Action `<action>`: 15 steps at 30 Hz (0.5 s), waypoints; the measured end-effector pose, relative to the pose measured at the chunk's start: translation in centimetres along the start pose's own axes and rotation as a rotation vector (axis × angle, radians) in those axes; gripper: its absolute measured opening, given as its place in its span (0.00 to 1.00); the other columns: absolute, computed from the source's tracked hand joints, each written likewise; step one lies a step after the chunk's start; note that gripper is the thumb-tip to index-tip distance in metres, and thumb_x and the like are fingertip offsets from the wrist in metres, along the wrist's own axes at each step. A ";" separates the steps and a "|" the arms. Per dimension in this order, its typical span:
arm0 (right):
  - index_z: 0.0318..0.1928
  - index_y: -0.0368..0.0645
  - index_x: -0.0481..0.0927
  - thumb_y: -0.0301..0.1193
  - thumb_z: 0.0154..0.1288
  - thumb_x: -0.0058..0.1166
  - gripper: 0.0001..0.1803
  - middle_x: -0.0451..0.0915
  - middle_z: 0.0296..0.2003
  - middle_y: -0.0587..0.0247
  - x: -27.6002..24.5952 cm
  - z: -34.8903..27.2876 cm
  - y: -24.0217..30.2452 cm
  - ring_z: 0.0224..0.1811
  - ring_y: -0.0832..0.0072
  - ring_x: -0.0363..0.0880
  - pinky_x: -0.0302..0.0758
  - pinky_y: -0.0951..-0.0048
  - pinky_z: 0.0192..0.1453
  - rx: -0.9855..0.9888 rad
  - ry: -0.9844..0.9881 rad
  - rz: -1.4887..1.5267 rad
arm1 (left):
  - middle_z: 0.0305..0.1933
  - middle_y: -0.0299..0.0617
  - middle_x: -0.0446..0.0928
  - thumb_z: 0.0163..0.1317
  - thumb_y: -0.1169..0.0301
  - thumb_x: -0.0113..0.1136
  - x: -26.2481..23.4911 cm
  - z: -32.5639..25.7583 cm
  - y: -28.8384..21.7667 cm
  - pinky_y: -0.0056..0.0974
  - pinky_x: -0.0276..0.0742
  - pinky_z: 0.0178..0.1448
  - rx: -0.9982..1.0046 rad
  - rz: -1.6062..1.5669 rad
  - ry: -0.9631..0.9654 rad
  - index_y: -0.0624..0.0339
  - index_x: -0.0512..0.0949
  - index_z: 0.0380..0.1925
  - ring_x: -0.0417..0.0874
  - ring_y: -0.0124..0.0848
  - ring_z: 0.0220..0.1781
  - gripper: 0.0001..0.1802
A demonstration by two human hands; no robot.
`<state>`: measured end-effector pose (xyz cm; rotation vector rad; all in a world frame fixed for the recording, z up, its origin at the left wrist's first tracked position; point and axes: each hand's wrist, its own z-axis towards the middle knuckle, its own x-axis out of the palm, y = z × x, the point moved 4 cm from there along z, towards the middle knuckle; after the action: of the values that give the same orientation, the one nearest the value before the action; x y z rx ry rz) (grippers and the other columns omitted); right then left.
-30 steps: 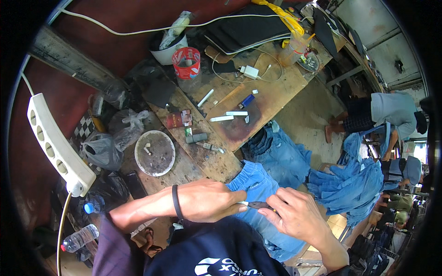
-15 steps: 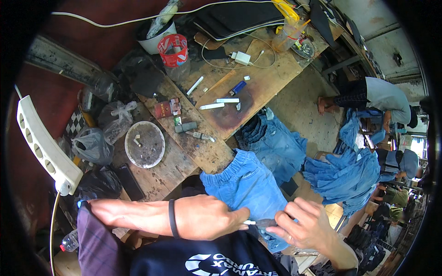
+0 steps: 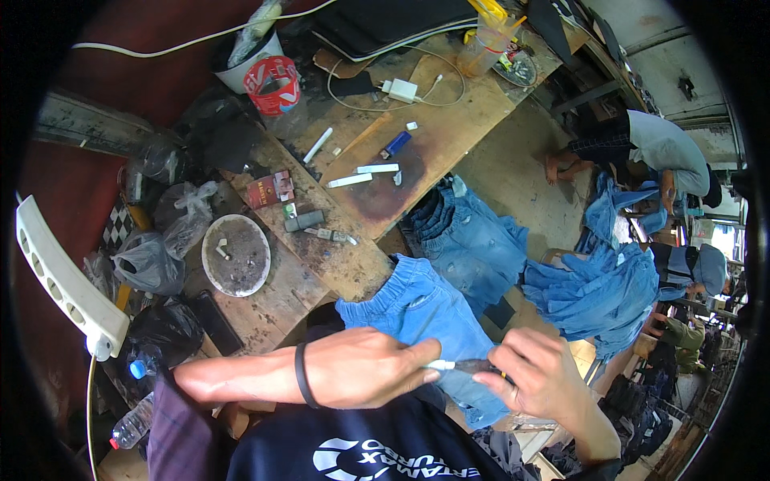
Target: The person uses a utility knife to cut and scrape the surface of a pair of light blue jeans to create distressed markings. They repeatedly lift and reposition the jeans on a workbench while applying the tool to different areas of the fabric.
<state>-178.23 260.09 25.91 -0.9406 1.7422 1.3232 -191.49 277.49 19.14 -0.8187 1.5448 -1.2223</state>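
My left hand [image 3: 365,369] is closed, pinching a short white stick [image 3: 439,365] whose tip shows past the fingers. Facing it, my right hand [image 3: 537,377] grips a dark, flat, blade-like tool [image 3: 472,366]. Stick and tool meet between the hands, though I cannot tell exactly how they touch. Below them lie light blue denim pants [image 3: 433,309] with a gathered waistband, pulled over the end of a wooden board [image 3: 357,268]. More white sticks [image 3: 351,181] and a blue lighter [image 3: 395,144] rest on the stained tabletop.
An ash-covered round dish [image 3: 237,255], a red-banded cup [image 3: 273,84] and a white charger [image 3: 399,90] stand on the table. A power strip [image 3: 68,276] hangs at left. Denim piles [image 3: 589,297] lie to the right, where another person [image 3: 666,144] bends over.
The view has shifted, moving the table slightly left in the picture. Both hands sit a little higher, and more of the white stick and dark tool shows between them.
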 end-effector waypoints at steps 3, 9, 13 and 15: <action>0.32 0.47 0.77 0.43 0.64 0.72 0.18 0.69 0.28 0.64 -0.2 0.2 -0.4 0.27 0.67 0.77 0.75 0.66 0.28 0.032 -0.015 0.021 | 0.20 0.55 0.74 0.79 0.64 0.56 -0.7 0.5 0.0 0.59 0.70 0.28 -0.011 -0.052 -0.002 0.63 0.69 0.39 0.78 0.62 0.25 0.14; 0.36 0.46 0.81 0.41 0.64 0.72 0.15 0.70 0.30 0.65 -1.0 0.6 -0.1 0.30 0.67 0.77 0.76 0.67 0.31 0.055 -0.060 0.007 | 0.19 0.55 0.73 0.79 0.65 0.56 -1.5 1.0 -0.4 0.58 0.70 0.28 -0.016 0.007 -0.011 0.63 0.70 0.39 0.78 0.60 0.24 0.13; 0.44 0.44 0.85 0.38 0.64 0.71 0.15 0.73 0.33 0.64 -1.9 0.5 0.4 0.33 0.68 0.78 0.77 0.68 0.33 0.060 -0.068 -0.027 | 0.19 0.51 0.73 0.80 0.63 0.55 -1.5 0.9 -0.2 0.55 0.72 0.28 -0.027 0.034 0.000 0.60 0.74 0.43 0.80 0.56 0.24 0.11; 0.48 0.42 0.86 0.33 0.63 0.71 0.15 0.76 0.34 0.62 -2.5 0.4 0.6 0.34 0.66 0.80 0.78 0.65 0.35 0.070 -0.095 -0.108 | 0.19 0.51 0.73 0.80 0.63 0.55 -1.5 0.8 0.3 0.55 0.72 0.28 -0.035 -0.016 -0.038 0.59 0.75 0.45 0.81 0.55 0.23 0.10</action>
<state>-177.57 260.85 28.34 -0.9050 1.6323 1.2106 -190.24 278.70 19.27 -0.8740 1.5352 -1.1873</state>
